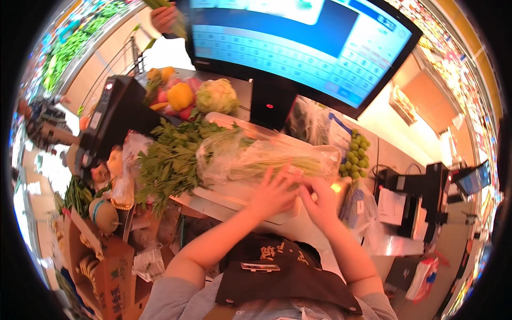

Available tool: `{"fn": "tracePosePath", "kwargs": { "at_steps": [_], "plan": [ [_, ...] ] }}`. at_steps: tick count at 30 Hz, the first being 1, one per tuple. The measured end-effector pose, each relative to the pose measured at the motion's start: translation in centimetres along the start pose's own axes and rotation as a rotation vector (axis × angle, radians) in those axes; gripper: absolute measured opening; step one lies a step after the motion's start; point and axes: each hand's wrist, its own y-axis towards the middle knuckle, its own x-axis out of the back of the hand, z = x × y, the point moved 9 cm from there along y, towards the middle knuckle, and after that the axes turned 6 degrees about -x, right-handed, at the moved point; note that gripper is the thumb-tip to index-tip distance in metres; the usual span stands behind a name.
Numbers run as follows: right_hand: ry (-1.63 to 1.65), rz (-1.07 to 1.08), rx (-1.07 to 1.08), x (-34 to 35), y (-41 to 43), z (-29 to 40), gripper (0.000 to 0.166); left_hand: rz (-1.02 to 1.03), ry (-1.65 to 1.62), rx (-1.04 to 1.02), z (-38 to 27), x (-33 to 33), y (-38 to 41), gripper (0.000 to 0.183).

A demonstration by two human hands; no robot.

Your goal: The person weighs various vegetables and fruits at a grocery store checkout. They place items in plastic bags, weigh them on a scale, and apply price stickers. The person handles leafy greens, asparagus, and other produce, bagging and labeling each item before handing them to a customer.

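A clear plastic bag [264, 158] of leafy celery lies across the metal scale tray [228, 196] before me. Its green leaves [168, 160] spill out at the left end, and pale stalks show through the plastic. My left hand [276, 194] is spread with its fingers apart over the front side of the bag. Close beside it, my right hand [320, 200] is bent with thumb and index finger near the left fingertips. A small pale patch, perhaps a label, shows at those fingertips; whether the right fingers pinch anything is unclear.
A touchscreen monitor [280, 48] stands behind the tray. Left are a cauliflower [217, 96], a yellow bell pepper [180, 96], a melon [105, 216] and a cardboard box [108, 272] holding bananas. Green grapes [355, 156] and a label printer [436, 196] are right. Another person's hand [164, 19] holds green stalks.
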Motion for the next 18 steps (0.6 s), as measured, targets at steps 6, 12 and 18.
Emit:
{"fn": "tracePosePath", "kwargs": {
  "at_steps": [6,12,18],
  "plan": [
    [-0.513,0.47,0.277,-9.9,10.9,1.1,0.088,-0.57,-1.381,0.907,-1.5,-4.2,-8.4,0.063],
    [-0.454,0.848,0.128,-16.2,12.9,-1.2,0.103,-1.442,-1.863,1.29,6.4,-7.9,-11.0,0.056],
    [-0.328,0.725,0.132,-10.9,9.5,3.5,0.09,-0.82,-0.809,1.237,4.5,-0.7,-9.9,0.037]
  ]
}}
